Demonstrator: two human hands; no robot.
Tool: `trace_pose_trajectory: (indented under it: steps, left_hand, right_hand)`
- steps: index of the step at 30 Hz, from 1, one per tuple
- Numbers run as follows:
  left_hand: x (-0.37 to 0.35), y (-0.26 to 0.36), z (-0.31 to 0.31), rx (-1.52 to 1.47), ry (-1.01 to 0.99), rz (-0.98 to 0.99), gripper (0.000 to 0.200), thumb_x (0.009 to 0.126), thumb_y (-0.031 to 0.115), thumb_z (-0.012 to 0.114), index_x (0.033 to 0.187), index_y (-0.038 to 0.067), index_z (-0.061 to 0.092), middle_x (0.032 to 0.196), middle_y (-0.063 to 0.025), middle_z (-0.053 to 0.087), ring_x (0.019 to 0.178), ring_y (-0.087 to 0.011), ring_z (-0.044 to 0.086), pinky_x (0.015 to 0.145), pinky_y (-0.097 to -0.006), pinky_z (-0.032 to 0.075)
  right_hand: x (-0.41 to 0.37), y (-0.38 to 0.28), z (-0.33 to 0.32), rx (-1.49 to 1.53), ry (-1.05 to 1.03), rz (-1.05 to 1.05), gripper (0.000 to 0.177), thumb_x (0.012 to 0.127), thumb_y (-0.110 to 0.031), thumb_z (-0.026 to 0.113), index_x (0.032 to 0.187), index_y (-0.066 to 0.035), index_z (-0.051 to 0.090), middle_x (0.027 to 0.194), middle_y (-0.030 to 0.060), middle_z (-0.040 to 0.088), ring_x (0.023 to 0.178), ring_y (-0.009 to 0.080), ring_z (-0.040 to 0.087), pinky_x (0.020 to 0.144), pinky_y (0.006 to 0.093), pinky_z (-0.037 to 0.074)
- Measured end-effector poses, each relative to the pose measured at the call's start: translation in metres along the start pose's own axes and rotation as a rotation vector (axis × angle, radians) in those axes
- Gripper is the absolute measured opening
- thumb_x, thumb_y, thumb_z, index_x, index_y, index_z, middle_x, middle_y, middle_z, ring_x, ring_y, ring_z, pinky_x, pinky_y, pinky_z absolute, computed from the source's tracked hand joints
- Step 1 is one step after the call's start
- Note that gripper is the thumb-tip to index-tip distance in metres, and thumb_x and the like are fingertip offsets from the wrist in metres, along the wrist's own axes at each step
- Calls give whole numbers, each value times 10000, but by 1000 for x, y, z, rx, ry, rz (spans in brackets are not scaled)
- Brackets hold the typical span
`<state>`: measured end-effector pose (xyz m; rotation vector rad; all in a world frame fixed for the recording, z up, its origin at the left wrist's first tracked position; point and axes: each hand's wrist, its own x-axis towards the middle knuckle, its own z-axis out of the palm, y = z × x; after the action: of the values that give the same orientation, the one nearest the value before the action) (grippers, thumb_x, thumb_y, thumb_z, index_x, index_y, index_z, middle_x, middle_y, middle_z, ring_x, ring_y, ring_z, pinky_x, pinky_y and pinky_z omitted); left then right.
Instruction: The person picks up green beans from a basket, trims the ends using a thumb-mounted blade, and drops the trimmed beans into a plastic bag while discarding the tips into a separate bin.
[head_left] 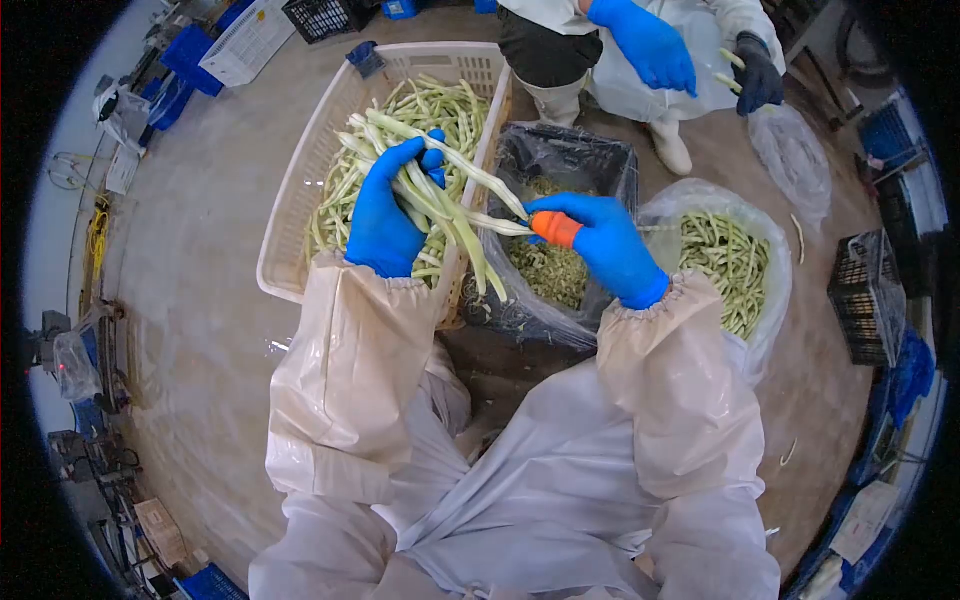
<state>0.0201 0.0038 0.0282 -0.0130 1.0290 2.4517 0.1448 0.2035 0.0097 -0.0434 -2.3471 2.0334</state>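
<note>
Our left hand [385, 222] has fingers clenched round the pods [465, 236], long axes slanting right; two tips meet the orange piece [557, 229] at our right hand [612, 248], grip there we can't tell; tub [590, 160] and crate [297, 200] below, co-worker's blue-gloved hand [652, 45] beyond

Long pale-green pods [440, 208] stretch between blue-gloved hands [388, 215] near a slotted crate [435, 56].

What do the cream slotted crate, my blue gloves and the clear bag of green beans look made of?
Crate: probably rigid moulded plastic, satin; regular slots.
Gloves: thin rubber, perhaps nitrile, smooth; close fit.
Bag: likely thin plastic film, glossy; crinkled, translucent rim.
</note>
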Motion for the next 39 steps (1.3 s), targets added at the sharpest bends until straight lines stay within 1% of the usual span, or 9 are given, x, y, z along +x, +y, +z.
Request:
trace_pose_trajectory:
  steps: [8, 17, 23, 27, 31, 32, 34, 38, 39]
  left_hand:
    - [4, -5, -9, -48, 46, -35, 360, 829, 62, 586, 1153, -70, 502, 999, -148, 617, 823, -184, 628, 708, -268, 523]
    - [4, -8, -7, -97, 68, -27, 248, 815, 60, 594, 1036, -53, 575, 915, -133, 643, 807, -192, 624, 729, -274, 518]
    - [2, -14, -8, 431, 112, -129, 272, 771, 81, 652, 1007, -38, 590, 926, -118, 650, 785, -187, 626, 710, -273, 509]
    - [-18, -32, 18, 1130, -124, 399, 208, 753, 59, 684, 940, -14, 627, 920, -81, 666, 837, -82, 599, 767, -246, 463]
    - [-22, -56, 10, 1196, -334, 338, 197, 752, 46, 689, 910, -8, 584, 900, -55, 676, 853, -80, 592, 776, -243, 446]
    - [-22, -55, 10, 1195, -324, 377, 238, 731, 79, 687, 932, 6, 582, 871, -106, 655, 822, -184, 595, 729, -286, 455]
    - [-21, -57, 13, 1194, -313, 451, 324, 690, 146, 683, 976, 35, 578, 813, -210, 613, 762, -392, 602, 637, -371, 474]
    - [-36, -48, 37, 1006, -167, 450, 272, 708, 97, 705, 953, 32, 604, 807, -75, 660, 705, -188, 628, 644, -332, 487]
    - [-31, -43, 34, 1068, -179, 526, 213, 724, 84, 716, 902, 14, 623, 802, -31, 656, 711, -109, 590, 647, -297, 486]
  right_hand:
    - [-3, -6, 3, -164, 68, -173, 202, 827, -80, 624, 1016, -19, 660, 872, 55, 637, 807, 120, 573, 725, 273, 447]
    - [0, 6, 3, 86, 166, -98, 184, 810, -112, 641, 967, -20, 667, 838, 98, 650, 748, 137, 581, 683, 289, 456]
    - [7, 10, -26, -387, 534, -356, 101, 769, -96, 643, 846, -32, 653, 778, 100, 610, 735, 235, 580, 673, 334, 451]
    - [2, 3, -23, -730, 411, -525, 104, 720, -82, 639, 817, -47, 636, 766, 125, 567, 706, 319, 539, 635, 399, 428]
    - [-3, 1, -1, -792, 322, -615, 116, 714, -82, 637, 825, -46, 630, 791, 124, 561, 694, 313, 535, 618, 397, 422]
    - [-4, 1, 2, -805, 316, -622, 114, 722, -84, 634, 828, -44, 628, 798, 121, 560, 696, 302, 540, 619, 385, 426]
    - [-6, 8, 6, -498, 343, -419, 106, 751, -81, 623, 842, -28, 636, 792, 95, 584, 699, 242, 556, 632, 343, 435]
    - [-5, -6, 0, 181, 248, -9, 127, 804, -74, 602, 896, -4, 656, 798, 55, 630, 734, 131, 566, 678, 271, 447]
    - [-4, -6, -1, 123, 253, -29, 134, 807, -72, 602, 908, -4, 660, 797, 52, 635, 740, 122, 564, 685, 266, 449]
